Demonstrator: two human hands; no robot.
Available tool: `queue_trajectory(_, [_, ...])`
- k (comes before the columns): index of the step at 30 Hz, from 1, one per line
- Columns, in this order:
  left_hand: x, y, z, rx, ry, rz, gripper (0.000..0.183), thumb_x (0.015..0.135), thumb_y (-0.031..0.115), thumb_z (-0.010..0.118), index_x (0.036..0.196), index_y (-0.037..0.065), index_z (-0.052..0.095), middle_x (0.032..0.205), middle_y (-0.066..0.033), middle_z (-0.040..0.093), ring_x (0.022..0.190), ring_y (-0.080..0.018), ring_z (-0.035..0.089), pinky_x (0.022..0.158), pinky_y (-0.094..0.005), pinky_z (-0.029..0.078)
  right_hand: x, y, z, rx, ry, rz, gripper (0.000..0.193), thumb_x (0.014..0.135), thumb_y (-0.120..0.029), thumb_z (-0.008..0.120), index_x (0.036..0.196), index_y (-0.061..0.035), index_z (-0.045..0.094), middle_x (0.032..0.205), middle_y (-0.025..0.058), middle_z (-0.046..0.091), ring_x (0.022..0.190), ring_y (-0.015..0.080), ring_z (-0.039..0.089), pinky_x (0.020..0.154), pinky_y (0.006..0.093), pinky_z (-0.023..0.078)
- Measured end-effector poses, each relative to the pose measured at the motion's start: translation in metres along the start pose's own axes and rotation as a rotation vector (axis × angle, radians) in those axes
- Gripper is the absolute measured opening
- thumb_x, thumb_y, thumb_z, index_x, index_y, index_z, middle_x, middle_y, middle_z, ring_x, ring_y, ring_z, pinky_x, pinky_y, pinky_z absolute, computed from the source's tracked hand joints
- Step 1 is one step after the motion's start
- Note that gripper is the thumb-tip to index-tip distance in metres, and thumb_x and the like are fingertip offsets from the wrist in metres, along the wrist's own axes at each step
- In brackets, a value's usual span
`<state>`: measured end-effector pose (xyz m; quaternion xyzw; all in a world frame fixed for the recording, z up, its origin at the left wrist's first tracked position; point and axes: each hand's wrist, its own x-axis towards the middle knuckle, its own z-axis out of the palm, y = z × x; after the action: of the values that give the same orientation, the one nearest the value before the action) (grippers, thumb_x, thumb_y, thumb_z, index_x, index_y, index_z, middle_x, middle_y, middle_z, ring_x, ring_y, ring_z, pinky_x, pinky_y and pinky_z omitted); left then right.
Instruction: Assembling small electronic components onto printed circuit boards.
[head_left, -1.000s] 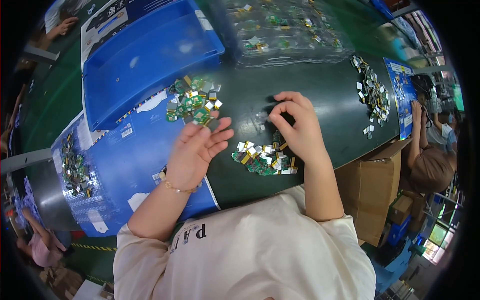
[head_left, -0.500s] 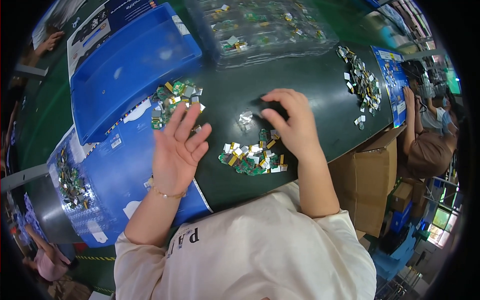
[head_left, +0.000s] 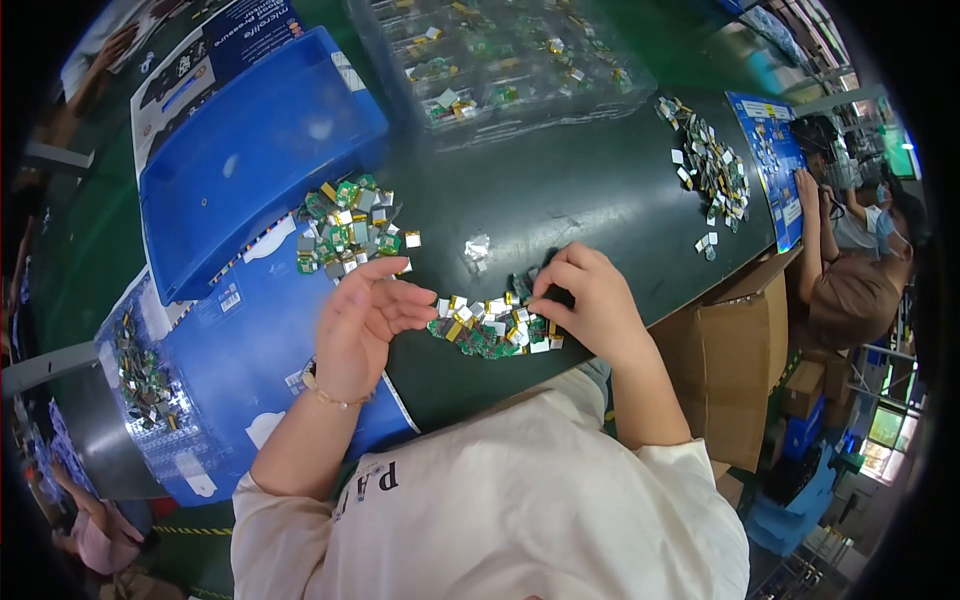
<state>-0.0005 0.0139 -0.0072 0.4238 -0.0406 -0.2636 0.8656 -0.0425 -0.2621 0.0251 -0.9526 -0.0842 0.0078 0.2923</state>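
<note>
Just in front of me lies a pile of small green circuit boards with silver and yellow battery-like parts [head_left: 485, 330]. At its right edge is my right hand [head_left: 590, 305], thumb and forefinger closed in a pinch on a small circuit board [head_left: 522, 284], which the fingertips partly hide. My left hand [head_left: 362, 325] is raised at the pile's left side, fingers apart, nothing in it. A second pile of the same boards [head_left: 350, 225] sits beyond my left hand. A crumpled piece of clear plastic [head_left: 478, 250] lies behind the near pile.
A blue plastic bin [head_left: 250, 170] rests on blue printed sheets [head_left: 235, 345] at left. Stacked clear trays [head_left: 510, 85] hold boards at the back. Another board pile [head_left: 715, 165] is at far right, and a cardboard box [head_left: 730, 350] stands by the table edge. Co-workers sit on both sides.
My right hand has come down and nearer to the pile, its fingers closing from a wide curve into a pinch. My left hand has turned inward and lowered slightly.
</note>
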Motion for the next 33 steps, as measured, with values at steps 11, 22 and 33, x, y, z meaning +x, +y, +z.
queue_trajectory(11, [-0.01,0.006,0.015,0.33,-0.607,-0.171,0.028,0.095,0.021,0.051,0.1,-0.004,0.061,0.083,-0.0134,0.068,0.077,-0.0209,0.066,0.072,-0.0295,0.051,0.01,-0.04,0.016,1.238,0.014,0.177,0.009,0.084,-0.003,0.062,0.09,-0.0023,0.056,0.088,0.0055,0.061,0.074,0.0069,0.055,0.064,0.0203,0.045])
queue_trajectory(22, [-0.027,-0.008,0.032,0.642,-0.168,-0.011,0.027,0.094,0.01,0.049,0.118,0.0,0.054,0.106,-0.0095,0.064,0.097,-0.0183,0.063,0.082,-0.0284,0.049,0.025,-0.073,0.038,0.58,0.17,-0.075,0.01,0.074,0.0,0.067,0.076,-0.005,0.058,0.082,0.0083,0.068,0.071,0.0128,0.062,0.065,0.0258,0.048])
queue_trajectory(33, [-0.019,-0.009,0.024,0.164,0.088,-0.178,0.019,0.096,0.019,0.051,0.105,0.003,0.056,0.101,-0.0073,0.064,0.094,-0.0156,0.063,0.08,-0.0286,0.054,0.03,-0.073,0.042,0.145,0.412,-0.412,0.018,0.061,-0.007,0.077,0.075,-0.0104,0.065,0.084,0.0006,0.068,0.068,0.019,0.059,0.062,0.0296,0.046])
